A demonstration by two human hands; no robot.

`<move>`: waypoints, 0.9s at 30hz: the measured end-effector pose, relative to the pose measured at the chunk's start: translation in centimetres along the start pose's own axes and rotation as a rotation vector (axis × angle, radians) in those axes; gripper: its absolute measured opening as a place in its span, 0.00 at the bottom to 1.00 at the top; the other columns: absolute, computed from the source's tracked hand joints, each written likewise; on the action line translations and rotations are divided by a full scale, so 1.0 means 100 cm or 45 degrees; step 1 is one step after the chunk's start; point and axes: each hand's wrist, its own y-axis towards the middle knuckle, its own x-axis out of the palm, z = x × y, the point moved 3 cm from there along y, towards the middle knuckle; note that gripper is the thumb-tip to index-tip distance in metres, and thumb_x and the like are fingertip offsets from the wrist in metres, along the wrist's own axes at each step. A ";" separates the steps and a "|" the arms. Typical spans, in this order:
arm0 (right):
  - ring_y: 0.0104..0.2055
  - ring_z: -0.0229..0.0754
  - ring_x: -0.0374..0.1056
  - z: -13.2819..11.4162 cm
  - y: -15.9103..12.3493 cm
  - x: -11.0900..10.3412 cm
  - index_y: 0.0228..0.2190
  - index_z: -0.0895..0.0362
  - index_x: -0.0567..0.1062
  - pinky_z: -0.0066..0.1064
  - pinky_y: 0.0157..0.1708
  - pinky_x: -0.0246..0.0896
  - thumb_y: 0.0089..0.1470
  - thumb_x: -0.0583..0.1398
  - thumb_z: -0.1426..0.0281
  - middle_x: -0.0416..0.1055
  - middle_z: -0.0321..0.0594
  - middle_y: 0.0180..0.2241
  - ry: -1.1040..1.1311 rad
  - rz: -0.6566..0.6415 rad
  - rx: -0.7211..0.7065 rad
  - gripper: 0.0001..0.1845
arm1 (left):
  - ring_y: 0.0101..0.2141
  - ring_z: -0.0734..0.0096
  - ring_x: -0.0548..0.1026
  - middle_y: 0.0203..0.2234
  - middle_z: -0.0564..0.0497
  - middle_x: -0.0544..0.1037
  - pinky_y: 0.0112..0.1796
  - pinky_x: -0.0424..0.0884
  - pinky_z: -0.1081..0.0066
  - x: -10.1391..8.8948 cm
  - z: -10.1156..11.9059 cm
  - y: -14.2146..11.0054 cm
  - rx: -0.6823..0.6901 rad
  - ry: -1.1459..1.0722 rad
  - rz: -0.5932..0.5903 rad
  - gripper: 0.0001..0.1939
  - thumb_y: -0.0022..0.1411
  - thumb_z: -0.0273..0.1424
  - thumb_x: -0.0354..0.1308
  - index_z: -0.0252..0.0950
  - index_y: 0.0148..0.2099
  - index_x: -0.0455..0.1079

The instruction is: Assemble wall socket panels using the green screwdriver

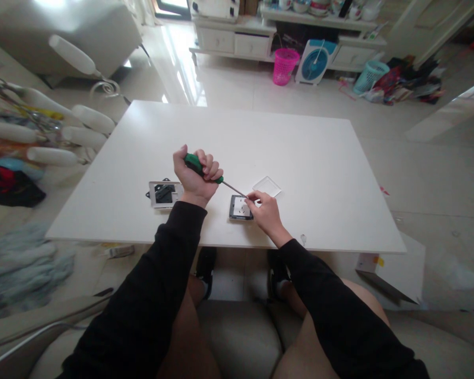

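My left hand [197, 176] is wrapped around the green handle of a screwdriver [232, 188]. Its thin metal shaft slants down to the right, with the tip at the upper right corner of a white wall socket [240, 207] that has a dark frame. The fingers of my right hand [264, 210] are pinched together at that tip and cover it, so what lies between them is hidden. Just behind the right hand lies a clear square plastic cover [267, 186]. Beside my left wrist rests a light rectangular frame [153, 196] with black parts inside, partly covered by the hand.
Everything lies on a white table [300, 152], whose front edge is close to my knees. A small clear piece [303, 239] sits near that edge. Beyond are a pink basket [286, 67], a blue fan [315, 62] and a low cabinet. A lamp with white shades [90, 118] stands at left.
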 end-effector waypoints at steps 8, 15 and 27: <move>0.40 0.46 0.75 0.001 0.000 0.000 0.33 0.52 0.83 0.38 0.44 0.67 0.58 0.65 0.71 0.83 0.39 0.35 0.057 0.084 -0.059 0.05 | 0.11 0.81 0.49 0.10 0.58 0.53 0.15 0.46 0.75 -0.001 -0.002 0.000 -0.102 -0.185 0.028 0.35 0.69 0.56 0.50 0.38 0.18 0.55; 0.38 0.45 0.73 0.001 0.001 0.000 0.32 0.53 0.84 0.39 0.43 0.68 0.58 0.65 0.72 0.82 0.40 0.34 0.051 0.082 -0.081 0.06 | 0.12 0.81 0.48 0.10 0.58 0.53 0.15 0.46 0.75 0.001 -0.003 -0.001 -0.087 -0.134 -0.007 0.35 0.70 0.56 0.49 0.38 0.18 0.55; 0.37 0.45 0.73 0.001 0.000 0.001 0.32 0.52 0.84 0.37 0.41 0.67 0.57 0.66 0.73 0.80 0.39 0.32 0.097 0.080 -0.123 0.05 | 0.11 0.82 0.49 0.11 0.59 0.54 0.15 0.46 0.76 -0.001 -0.004 -0.001 -0.130 -0.163 0.001 0.34 0.70 0.55 0.49 0.38 0.19 0.56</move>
